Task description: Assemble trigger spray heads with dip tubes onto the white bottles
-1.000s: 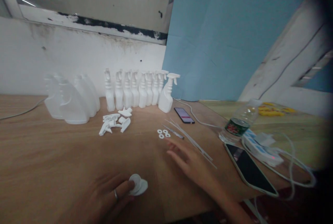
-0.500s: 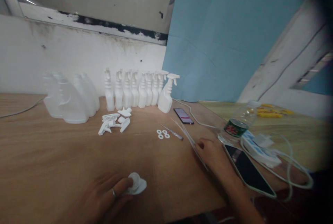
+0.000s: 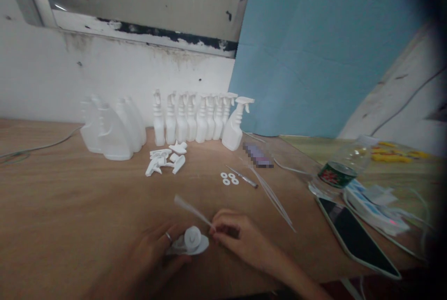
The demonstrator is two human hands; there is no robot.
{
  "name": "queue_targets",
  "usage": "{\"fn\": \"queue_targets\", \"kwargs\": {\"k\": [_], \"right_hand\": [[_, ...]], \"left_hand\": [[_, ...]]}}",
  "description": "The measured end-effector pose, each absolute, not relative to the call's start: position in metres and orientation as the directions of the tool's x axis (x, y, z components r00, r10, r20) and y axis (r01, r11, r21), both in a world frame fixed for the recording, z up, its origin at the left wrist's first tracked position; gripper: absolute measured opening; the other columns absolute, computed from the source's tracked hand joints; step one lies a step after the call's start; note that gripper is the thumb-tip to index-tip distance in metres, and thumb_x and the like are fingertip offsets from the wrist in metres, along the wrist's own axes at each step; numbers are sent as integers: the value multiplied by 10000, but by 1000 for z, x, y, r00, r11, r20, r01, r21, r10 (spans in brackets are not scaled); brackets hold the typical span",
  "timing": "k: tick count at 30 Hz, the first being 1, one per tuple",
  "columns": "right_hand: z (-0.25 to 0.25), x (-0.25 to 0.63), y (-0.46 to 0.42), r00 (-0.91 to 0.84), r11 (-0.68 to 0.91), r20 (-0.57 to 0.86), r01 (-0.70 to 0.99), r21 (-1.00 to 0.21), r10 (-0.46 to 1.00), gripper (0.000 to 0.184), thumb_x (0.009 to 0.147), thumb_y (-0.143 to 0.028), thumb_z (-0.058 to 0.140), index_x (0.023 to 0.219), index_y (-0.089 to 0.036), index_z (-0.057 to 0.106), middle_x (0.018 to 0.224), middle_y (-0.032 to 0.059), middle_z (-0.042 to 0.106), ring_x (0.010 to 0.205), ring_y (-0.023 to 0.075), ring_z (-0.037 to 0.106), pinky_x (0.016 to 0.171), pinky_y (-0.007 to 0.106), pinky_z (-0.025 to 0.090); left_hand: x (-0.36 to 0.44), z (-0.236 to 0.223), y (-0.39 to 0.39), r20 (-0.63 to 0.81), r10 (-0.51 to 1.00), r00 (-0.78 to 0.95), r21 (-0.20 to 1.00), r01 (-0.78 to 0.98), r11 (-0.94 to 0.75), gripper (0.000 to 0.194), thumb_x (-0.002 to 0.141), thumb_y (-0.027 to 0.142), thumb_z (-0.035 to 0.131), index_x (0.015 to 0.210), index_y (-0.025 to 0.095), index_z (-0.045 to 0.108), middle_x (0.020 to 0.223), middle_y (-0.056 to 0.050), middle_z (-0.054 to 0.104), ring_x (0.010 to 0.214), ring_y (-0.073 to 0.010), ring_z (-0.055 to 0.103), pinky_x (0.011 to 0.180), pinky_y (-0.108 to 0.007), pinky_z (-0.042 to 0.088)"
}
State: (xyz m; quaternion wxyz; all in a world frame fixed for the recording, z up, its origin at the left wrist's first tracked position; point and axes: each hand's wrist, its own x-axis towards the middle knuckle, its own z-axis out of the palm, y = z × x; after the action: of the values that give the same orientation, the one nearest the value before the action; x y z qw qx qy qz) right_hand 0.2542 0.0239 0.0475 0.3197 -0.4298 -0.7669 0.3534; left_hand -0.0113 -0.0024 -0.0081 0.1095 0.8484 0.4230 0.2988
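Wooden tabletop (image 3: 87,207) runs up to a stained white wall (image 3: 132,65). Low over its near edge, the left hand (image 3: 157,246) reaches in from the lower left, back up, fingers closed on a white trigger-sprayer head (image 3: 192,239) whose round collar faces up. From the lower right the right forearm slants inward; the right hand (image 3: 240,235), fingers curled, pinches a thin, motion-blurred white tube (image 3: 192,208) that points up and left, just beside the sprayer head.
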Motion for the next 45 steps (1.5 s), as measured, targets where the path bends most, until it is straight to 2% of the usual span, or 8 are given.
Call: {"fn": "queue_targets", "kwargs": {"k": [3,8,13,21,29,41,43,45], "right_hand": [[42,244,24,-462,378,157,439,-815,873,111,817,-149,634,751,-190,712,775,6,675,727,140,633,675,246,489],[55,226,18,-325,142,73,194,-971,943,132,799,-309,688,773,-180,682,601,-23,640,529,120,571,526,227,449],[51,205,13,-298,274,196,248,-929,934,176,810,-309,710,700,-172,692,665,-5,645,639,135,587,600,237,446],[44,200,13,-304,279,195,261,-924,932,189,842,-307,677,706,-178,657,653,-17,600,640,139,564,602,243,431],[49,201,8,-403,367,193,415,-832,895,211,900,-291,591,715,-189,592,652,-24,558,639,135,544,597,242,399],[40,198,17,-455,260,121,258,-931,882,178,848,-241,603,687,-180,556,590,-51,477,556,107,465,519,213,360],[43,204,17,-426,314,176,279,-908,887,132,837,-259,641,739,-173,619,599,-53,460,550,107,446,518,213,382],[48,213,14,-419,477,321,351,-806,849,158,847,-234,637,993,-179,667,741,-15,547,628,127,510,588,227,460]], "left_hand": [[-10,-7,-4,366,805,468,465,657,-593,450,877,302,665,1311,338,550,1179,6,710,1027,-191,702,889,-268,565],[-10,-7,-4,345,801,490,516,614,-597,444,895,293,651,1320,336,531,1207,9,695,1048,-190,692,893,-269,556],[-11,-9,-2,323,799,508,532,600,-597,532,902,283,651,1391,354,455,1277,-10,664,1116,-212,664,958,-332,538],[-9,-3,-5,298,807,509,540,608,-582,619,905,278,665,1443,405,386,1289,16,655,1129,-204,657,963,-335,543],[-11,-5,-4,323,781,534,559,558,-613,573,915,260,647,1431,372,425,1279,-2,661,1121,-196,660,962,-312,539],[-3,11,-6,200,859,472,649,593,-477,412,912,345,634,1320,335,575,1222,-9,689,1091,-223,656,961,-318,498],[-4,12,-5,166,890,425,685,600,-414,407,889,374,654,1291,326,606,1119,-3,727,991,-214,682,890,-288,516],[-5,17,-2,145,926,348,730,594,-337,390,859,389,677,1234,286,653,992,-5,747,867,-196,689,773,-245,524]]}}
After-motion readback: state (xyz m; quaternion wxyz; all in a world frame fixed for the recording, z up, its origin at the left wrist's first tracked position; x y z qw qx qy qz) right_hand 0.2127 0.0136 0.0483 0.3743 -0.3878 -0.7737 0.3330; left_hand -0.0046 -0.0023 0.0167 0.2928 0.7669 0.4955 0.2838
